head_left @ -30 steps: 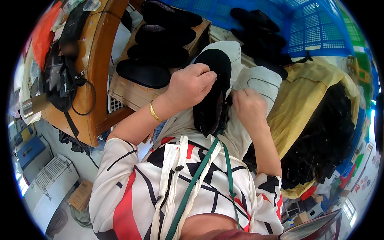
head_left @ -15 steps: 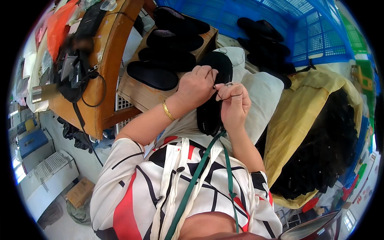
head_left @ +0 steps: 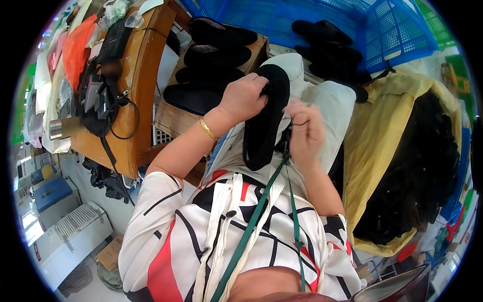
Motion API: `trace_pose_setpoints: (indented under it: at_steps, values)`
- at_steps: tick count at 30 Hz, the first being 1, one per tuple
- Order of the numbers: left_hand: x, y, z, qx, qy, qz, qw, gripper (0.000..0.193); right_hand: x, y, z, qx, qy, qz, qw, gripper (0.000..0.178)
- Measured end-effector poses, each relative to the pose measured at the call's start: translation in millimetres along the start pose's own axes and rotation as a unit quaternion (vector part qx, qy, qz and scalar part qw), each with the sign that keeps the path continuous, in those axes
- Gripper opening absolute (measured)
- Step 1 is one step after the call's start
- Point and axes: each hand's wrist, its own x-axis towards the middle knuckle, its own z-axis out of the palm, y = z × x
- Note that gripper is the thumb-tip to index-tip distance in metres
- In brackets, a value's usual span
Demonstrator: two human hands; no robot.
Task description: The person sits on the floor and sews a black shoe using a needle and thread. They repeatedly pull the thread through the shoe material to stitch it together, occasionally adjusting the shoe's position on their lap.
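Observation:
In the middle, above my lap, a black cloth slipper (head_left: 265, 138) stands tilted on its edge, sole side partly turned away. My left hand (head_left: 244, 98) grips its left side near the toe, fingers curled over the rim. My right hand (head_left: 307, 132) is just right of the slipper, apart from it, fingers drawn together and blurred. A thin dark line like thread runs across its fingers; whether a needle is there is too small to tell. Beneath lies pale grey cloth (head_left: 329, 108) over my legs.
Several black slippers (head_left: 211, 53) rest on a cardboard box (head_left: 173, 118) at the left. More lie by a blue plastic crate (head_left: 397, 38) at the back. A yellow cloth-lined container (head_left: 370, 146) of black pieces stands right. A cluttered wooden table (head_left: 136, 95) is left; a green lanyard (head_left: 251, 221) hangs down.
My hands have parted: the right has drawn away to the right and slightly down. The slipper has turned more onto its edge, still in my left hand.

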Motion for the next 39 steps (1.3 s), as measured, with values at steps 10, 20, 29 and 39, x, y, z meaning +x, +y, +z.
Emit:
trace_pose_setpoints:
  at_steps: [10, 20, 29, 39]
  values:
    - [4.4, -0.2, -18.1, -0.051, -0.046, 0.001, 0.998, 0.032, -47.4, -27.6, -139.8, -0.437, 0.024, -0.054, 0.897, 0.007]
    - [22.4, 8.4, -20.0, 0.076, 0.022, 0.021, 0.997, 0.038, -88.4, -38.7, -173.0, -0.346, 0.021, 0.297, 0.890, 0.020]
    - [20.7, -14.5, -23.1, -0.194, -0.123, -0.217, 0.949, 0.029, -15.3, -15.0, -44.1, 0.088, -0.047, 0.334, 0.937, 0.012]
    - [13.1, -11.5, -15.2, -0.292, -0.086, -0.218, 0.927, 0.017, 13.4, 20.3, 10.5, 0.030, -0.126, 0.393, 0.910, 0.013]
